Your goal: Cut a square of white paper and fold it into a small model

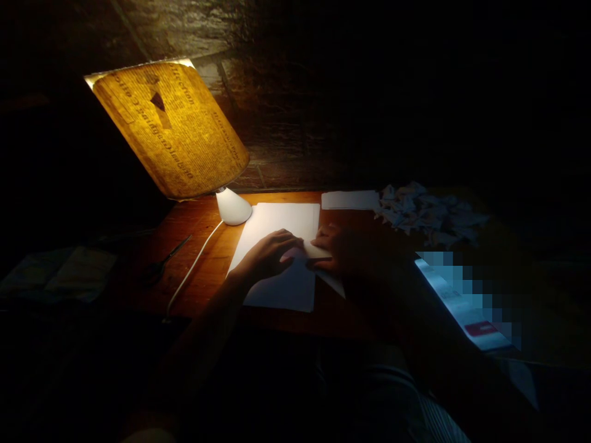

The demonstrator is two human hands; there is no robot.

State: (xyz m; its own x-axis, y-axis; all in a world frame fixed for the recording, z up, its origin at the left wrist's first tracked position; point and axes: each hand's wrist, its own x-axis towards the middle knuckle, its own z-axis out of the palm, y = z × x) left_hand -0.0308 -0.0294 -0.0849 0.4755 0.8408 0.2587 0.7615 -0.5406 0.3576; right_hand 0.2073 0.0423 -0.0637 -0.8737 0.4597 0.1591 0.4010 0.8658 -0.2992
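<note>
Noted left hand with fingers together, pressed flat on a small folded white paper piece lying between the fingertips of both hands, atop a large white paper sheet on the brown wooden table. Noted right hand in shadow, fingertips touching the same piece; cannot tell whether spread or pinching. Recorded beyond the left fingers a lamp with yellow newsprint shade, left of them dark scissors, beyond the right fingers a heap of white paper scraps.
</note>
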